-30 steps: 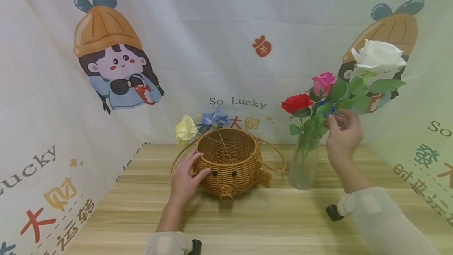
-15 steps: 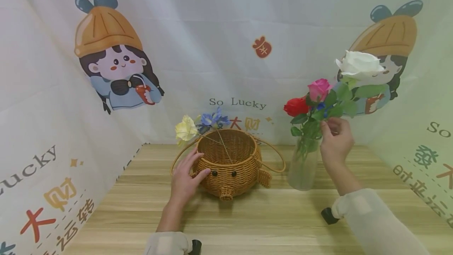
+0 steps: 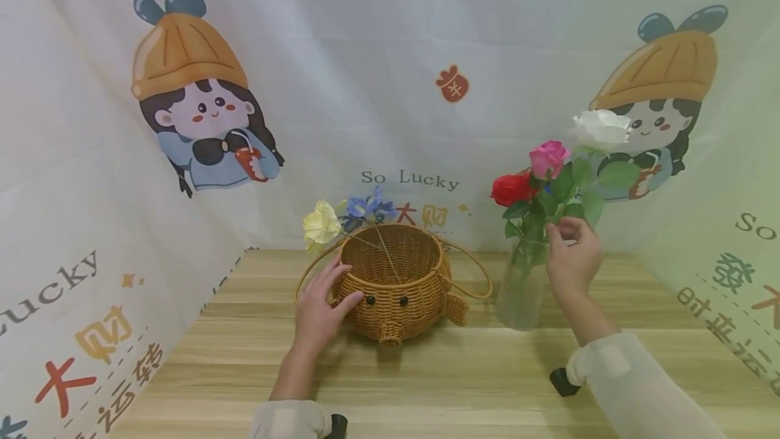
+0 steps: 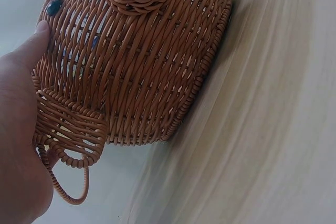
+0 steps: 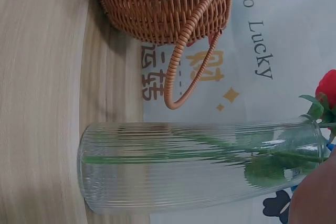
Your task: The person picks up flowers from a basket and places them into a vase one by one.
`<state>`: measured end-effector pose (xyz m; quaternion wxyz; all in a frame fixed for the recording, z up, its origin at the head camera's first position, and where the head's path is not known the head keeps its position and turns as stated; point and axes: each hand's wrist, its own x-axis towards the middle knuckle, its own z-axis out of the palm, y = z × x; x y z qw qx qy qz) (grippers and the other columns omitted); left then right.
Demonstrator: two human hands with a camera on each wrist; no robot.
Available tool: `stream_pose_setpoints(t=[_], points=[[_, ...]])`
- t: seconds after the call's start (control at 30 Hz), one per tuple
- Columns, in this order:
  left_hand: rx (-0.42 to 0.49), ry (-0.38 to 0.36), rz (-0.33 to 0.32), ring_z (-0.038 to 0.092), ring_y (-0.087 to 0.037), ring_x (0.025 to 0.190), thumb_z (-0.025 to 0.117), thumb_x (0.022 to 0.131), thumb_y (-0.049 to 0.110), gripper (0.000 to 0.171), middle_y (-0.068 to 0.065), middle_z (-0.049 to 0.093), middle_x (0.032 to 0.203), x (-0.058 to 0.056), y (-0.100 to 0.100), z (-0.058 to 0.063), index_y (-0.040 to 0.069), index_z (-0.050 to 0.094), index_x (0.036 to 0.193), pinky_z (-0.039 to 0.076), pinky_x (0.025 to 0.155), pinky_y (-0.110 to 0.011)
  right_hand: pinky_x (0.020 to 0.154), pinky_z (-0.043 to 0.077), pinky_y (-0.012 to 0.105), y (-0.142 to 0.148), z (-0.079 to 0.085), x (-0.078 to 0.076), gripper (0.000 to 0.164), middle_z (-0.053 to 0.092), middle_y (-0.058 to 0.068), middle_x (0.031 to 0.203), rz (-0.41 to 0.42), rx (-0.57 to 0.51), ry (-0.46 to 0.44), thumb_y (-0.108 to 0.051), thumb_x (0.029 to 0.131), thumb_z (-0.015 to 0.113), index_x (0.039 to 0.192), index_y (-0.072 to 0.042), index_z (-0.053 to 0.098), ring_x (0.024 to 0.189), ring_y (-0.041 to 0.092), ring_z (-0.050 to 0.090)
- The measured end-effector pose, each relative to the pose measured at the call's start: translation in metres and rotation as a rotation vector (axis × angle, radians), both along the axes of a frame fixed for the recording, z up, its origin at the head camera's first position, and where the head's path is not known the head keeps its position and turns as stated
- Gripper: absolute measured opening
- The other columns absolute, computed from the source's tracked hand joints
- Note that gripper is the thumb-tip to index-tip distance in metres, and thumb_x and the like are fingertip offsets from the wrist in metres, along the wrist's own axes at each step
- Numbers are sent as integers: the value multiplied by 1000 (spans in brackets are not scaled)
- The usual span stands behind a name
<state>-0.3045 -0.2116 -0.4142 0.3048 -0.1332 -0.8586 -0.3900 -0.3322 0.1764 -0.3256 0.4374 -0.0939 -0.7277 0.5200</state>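
My left hand rests against the side of a wicker basket shaped like a pig. Its fingers reach up to the rim, and its thumb lies on the front beside a black eye. On the right, my right hand pinches a white rose low on its stem, right at the mouth of a ribbed glass vase. The pinched part of the stem is hidden by the fingers. A red rose and a pink rose stand in the vase, their green stems showing through the glass.
A yellow flower and a blue flower lean out over the basket's back left rim. The basket's looped handle sticks out toward the vase. Printed cloth hangs behind and beside the wooden table.
My right hand has moved down and to the left, bringing the white rose lower and closer to the other roses. My left hand and the basket have stayed put.
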Motion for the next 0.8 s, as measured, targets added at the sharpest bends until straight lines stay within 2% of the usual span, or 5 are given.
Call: stream_pose_setpoints(t=[0.17, 0.33, 0.6, 0.8], points=[[1, -6, 3, 38, -32, 135, 74, 84, 39, 51, 1, 43, 150, 0, 0, 0, 23, 61, 130, 22, 104, -65, 60, 41, 17, 1, -2, 0, 19, 66, 6, 88, 1, -8, 14, -11, 89, 70, 102, 2, 65, 70, 5, 52], [-1, 0, 2, 38, -33, 134, 75, 84, 38, 51, -1, 43, 150, 0, 0, -1, 20, 61, 130, 21, 104, -66, 65, 42, 20, 2, -4, -1, 21, 67, 9, 92, 2, -12, -23, -12, 90, 70, 104, 1, 65, 68, 2, 51], [-10, 2, 10, 39, -33, 134, 75, 84, 38, 51, -3, 43, 150, -1, 0, -2, 20, 61, 130, 22, 104, -66, 61, 41, 19, 3, -6, 0, 19, 69, 12, 93, 0, 16, -63, -14, 89, 71, 103, -1, 65, 65, -2, 50], [-9, 13, 5, 39, -34, 134, 75, 84, 38, 51, -2, 43, 150, -2, 0, -2, 20, 61, 130, 23, 104, -66, 66, 42, 21, 6, -4, -2, 21, 69, 13, 96, 13, 21, -106, -15, 89, 72, 104, -1, 67, 75, 5, 52]])
